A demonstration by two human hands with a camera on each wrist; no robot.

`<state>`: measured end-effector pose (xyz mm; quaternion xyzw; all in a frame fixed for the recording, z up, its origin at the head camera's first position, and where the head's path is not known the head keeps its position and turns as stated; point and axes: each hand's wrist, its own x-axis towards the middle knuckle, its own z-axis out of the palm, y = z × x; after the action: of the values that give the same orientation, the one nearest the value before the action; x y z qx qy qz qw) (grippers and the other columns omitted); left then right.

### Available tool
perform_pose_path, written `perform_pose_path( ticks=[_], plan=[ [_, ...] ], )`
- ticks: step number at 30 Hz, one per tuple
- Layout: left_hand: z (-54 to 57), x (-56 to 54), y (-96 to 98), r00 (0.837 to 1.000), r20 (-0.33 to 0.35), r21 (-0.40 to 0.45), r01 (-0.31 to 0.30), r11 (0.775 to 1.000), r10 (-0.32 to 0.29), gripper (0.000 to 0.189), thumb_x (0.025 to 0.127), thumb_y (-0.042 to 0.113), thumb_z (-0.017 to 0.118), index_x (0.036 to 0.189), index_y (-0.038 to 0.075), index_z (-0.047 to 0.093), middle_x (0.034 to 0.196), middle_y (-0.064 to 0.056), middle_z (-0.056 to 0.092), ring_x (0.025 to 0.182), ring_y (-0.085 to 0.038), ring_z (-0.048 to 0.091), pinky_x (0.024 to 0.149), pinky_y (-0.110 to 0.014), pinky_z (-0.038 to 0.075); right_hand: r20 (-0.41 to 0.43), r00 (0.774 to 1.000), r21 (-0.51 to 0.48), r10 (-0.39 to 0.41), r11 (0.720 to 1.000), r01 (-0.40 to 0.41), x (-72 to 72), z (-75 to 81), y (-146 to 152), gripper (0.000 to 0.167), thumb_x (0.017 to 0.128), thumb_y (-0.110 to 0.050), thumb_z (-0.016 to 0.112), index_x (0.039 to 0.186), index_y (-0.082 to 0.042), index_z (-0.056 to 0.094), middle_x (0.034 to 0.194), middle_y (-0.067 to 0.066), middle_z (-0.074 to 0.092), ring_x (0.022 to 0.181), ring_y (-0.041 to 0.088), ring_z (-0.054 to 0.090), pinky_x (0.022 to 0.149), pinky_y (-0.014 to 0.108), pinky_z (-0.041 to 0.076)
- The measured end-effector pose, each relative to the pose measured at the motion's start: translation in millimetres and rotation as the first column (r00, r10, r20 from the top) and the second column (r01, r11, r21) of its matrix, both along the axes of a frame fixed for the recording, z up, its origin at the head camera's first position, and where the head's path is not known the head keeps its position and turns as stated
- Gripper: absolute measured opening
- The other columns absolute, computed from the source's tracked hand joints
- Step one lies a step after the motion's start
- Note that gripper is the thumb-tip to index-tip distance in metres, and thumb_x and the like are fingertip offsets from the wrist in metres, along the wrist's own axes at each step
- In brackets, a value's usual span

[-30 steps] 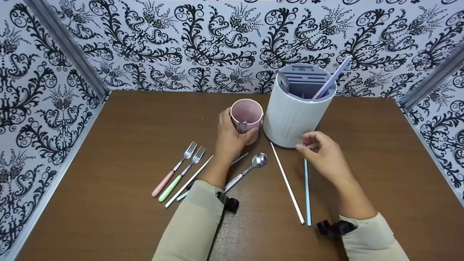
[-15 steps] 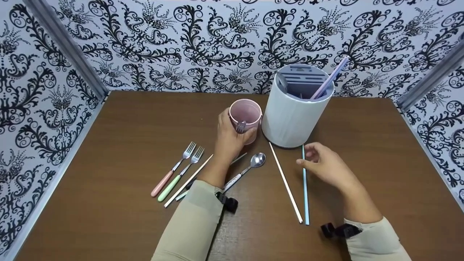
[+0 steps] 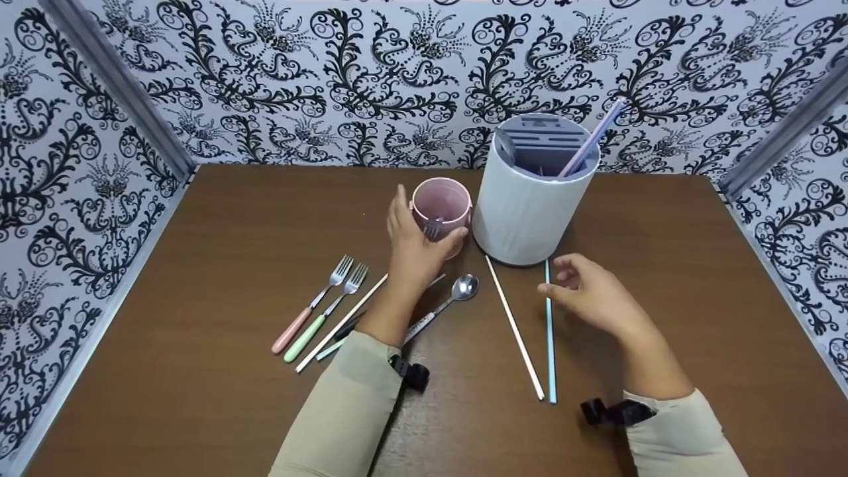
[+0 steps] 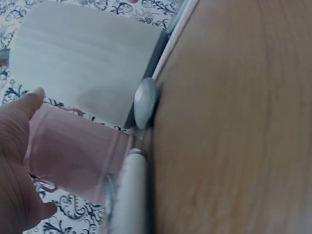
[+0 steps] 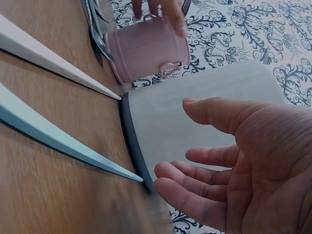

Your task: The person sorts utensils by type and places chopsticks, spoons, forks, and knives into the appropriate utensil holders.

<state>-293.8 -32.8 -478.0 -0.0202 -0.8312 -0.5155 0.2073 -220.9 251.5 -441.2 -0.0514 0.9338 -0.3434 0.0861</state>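
A pink cup [image 3: 442,199] stands left of the white utensil holder [image 3: 530,212]. Fork tines [image 3: 434,228] show at the cup's near rim. My left hand [image 3: 414,245] is spread around the cup's near left side, its fingers [image 4: 31,100] fairly straight and the thumb toward the front right. My right hand [image 3: 593,291] hovers in front of the holder, fingers loosely bent, with nothing in it. Just left of it lie a blue chopstick [image 3: 550,338] and a white chopstick [image 3: 515,331], their thin ends toward the holder's base.
Left on the brown table [image 3: 199,278] lie a pink-handled fork [image 3: 295,330], a green-handled fork [image 3: 308,336] and a white chopstick [image 3: 338,328]. A spoon [image 3: 465,287] lies partly behind my left forearm. Lilac sticks [image 3: 593,140] lean in the holder. Patterned walls [image 3: 397,86] enclose the table.
My left hand's fingers have straightened and loosened around the pink cup. My right hand has moved slightly down and away from the holder. The whole head view has shifted a little.
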Motion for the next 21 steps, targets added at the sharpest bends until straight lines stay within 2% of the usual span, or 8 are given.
perform_pose_path(
  ticks=[3, 6, 8, 13, 17, 21],
  plan=[
    [8.7, 5.1, 0.3, 0.998, -0.053, -0.015, -0.018, 1.000, 0.017, 0.125, 0.070, 0.042, 0.095, 0.163, 0.004, 0.021, 0.163, -0.020, 0.032, 0.153, -0.035, 0.029, 0.128, -0.049, 0.028, 0.005, 1.000, -0.002, -0.004, 1.000, 0.004, 0.5, 1.5, 1.0, 0.063, 0.097, -0.040, 0.072, 0.140, 0.002, 0.053, 0.127, 0.023, 0.065, 0.115, 0.035, 0.066, 0.089, 0.042, 0.054],
    [17.3, 11.4, 1.9, 0.991, -0.136, -0.064, -0.022, 0.998, 0.013, 0.121, 0.071, 0.044, 0.095, 0.161, 0.003, 0.026, 0.161, -0.020, 0.036, 0.151, -0.033, 0.034, 0.127, -0.046, 0.032, 0.007, 1.000, -0.012, -0.004, 1.000, 0.004, 0.7, 3.1, 1.4, 0.064, 0.097, -0.041, 0.071, 0.141, 0.002, 0.052, 0.128, 0.024, 0.065, 0.116, 0.035, 0.066, 0.088, 0.041, 0.054],
    [23.0, 15.6, 3.8, 0.980, -0.197, -0.099, -0.022, 0.995, 0.002, 0.117, 0.071, 0.045, 0.094, 0.159, 0.002, 0.030, 0.159, -0.020, 0.039, 0.149, -0.033, 0.038, 0.126, -0.045, 0.033, 0.006, 1.000, -0.019, -0.006, 1.000, 0.006, 0.9, 3.9, 1.6, 0.064, 0.098, -0.041, 0.070, 0.141, 0.002, 0.052, 0.128, 0.024, 0.065, 0.113, 0.034, 0.067, 0.086, 0.039, 0.055],
    [39.9, 25.8, 12.5, 0.945, -0.325, -0.155, -0.021, 0.988, -0.031, 0.110, 0.075, 0.047, 0.092, 0.155, -0.001, 0.034, 0.156, -0.021, 0.043, 0.145, -0.032, 0.043, 0.125, -0.043, 0.035, 0.031, 0.999, -0.037, -0.018, 0.999, 0.019, 1.8, 4.9, 2.7, 0.063, 0.099, -0.039, 0.069, 0.143, 0.003, 0.050, 0.126, 0.023, 0.064, 0.094, 0.027, 0.070, 0.076, 0.033, 0.056],
    [52.0, 29.6, 23.8, 0.928, -0.369, -0.177, -0.006, 0.984, -0.061, 0.107, 0.077, 0.050, 0.089, 0.154, -0.001, 0.035, 0.156, -0.020, 0.044, 0.145, -0.032, 0.043, 0.126, -0.042, 0.033, 0.065, 0.998, -0.042, -0.016, 0.999, 0.019, 2.8, 2.2, 4.5, 0.061, 0.101, -0.036, 0.067, 0.143, 0.005, 0.050, 0.118, 0.021, 0.065, 0.081, 0.025, 0.070, 0.071, 0.031, 0.056],
    [59.7, 28.9, 37.1, 0.921, -0.381, -0.217, -0.002, 0.976, -0.082, 0.104, 0.079, 0.052, 0.087, 0.154, -0.002, 0.037, 0.156, -0.019, 0.046, 0.146, -0.031, 0.044, 0.126, -0.042, 0.033, 0.114, 0.993, -0.044, -0.004, 0.999, 0.009, 5.3, -3.1, 5.4, 0.056, 0.102, -0.032, 0.065, 0.140, 0.007, 0.051, 0.107, 0.016, 0.064, 0.080, 0.024, 0.070, 0.072, 0.032, 0.058]
  ],
)
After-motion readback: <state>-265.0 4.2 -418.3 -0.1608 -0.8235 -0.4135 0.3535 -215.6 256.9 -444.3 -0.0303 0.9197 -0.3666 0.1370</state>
